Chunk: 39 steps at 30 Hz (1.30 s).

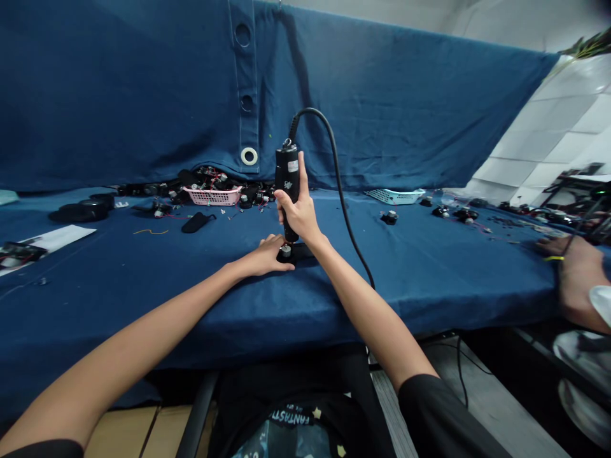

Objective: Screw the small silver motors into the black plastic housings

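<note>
My right hand [300, 213] is wrapped round an upright black electric screwdriver [287, 172], its index finger stretched along the barrel. The tool's lower end points down at a small black part with a silver-grey motor [286, 252] on the blue cloth. Beside that part lies my left hand [268, 256], thumb and fingers closed round its edge and pressing it against the table. A flat black piece [303, 252] extends from the part to the right, partly behind my right wrist. The screwdriver's bit is hidden.
A black cord [338, 172] loops from the tool down past the table's front edge. At the back are a pink basket [214, 196] heaped with parts and a pale green basket [395, 196]. Black shells [79, 211] lie left; another person's arm [580, 273] rests at right.
</note>
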Motion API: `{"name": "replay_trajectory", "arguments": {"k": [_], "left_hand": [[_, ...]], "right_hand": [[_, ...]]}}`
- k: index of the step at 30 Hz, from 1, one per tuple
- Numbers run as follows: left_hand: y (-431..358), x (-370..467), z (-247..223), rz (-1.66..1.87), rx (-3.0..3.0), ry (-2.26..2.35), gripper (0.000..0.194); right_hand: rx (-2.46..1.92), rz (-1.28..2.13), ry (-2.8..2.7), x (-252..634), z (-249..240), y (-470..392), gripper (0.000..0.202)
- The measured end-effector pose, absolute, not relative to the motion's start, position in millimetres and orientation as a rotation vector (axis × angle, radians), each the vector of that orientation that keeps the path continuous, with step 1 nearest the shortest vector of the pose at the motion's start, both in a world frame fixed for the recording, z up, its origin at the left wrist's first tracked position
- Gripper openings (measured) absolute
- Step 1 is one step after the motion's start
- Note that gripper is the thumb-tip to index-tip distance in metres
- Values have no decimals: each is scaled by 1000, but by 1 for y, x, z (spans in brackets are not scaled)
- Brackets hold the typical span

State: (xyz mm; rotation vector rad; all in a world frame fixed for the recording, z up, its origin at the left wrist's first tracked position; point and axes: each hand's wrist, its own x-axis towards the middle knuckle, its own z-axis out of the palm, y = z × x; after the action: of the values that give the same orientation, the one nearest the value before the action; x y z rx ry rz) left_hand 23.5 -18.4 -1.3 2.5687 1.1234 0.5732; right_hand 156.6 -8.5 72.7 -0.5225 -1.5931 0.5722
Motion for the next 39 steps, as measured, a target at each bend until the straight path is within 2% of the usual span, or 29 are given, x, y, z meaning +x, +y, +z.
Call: {"name": "replay_trajectory", "arguments": {"k": [24, 30, 39], "left_hand": [[-20, 23, -1, 604, 2562, 1127, 59], [-19, 23, 0, 570, 2547, 1138, 64], [-21, 25, 2, 551, 2520, 1157, 66]], "right_hand": [[-582, 579, -1505, 161, 69, 1, 65], [-620, 535, -1592, 158, 74, -8, 50], [-604, 532, -1622, 155, 73, -9, 45]]}}
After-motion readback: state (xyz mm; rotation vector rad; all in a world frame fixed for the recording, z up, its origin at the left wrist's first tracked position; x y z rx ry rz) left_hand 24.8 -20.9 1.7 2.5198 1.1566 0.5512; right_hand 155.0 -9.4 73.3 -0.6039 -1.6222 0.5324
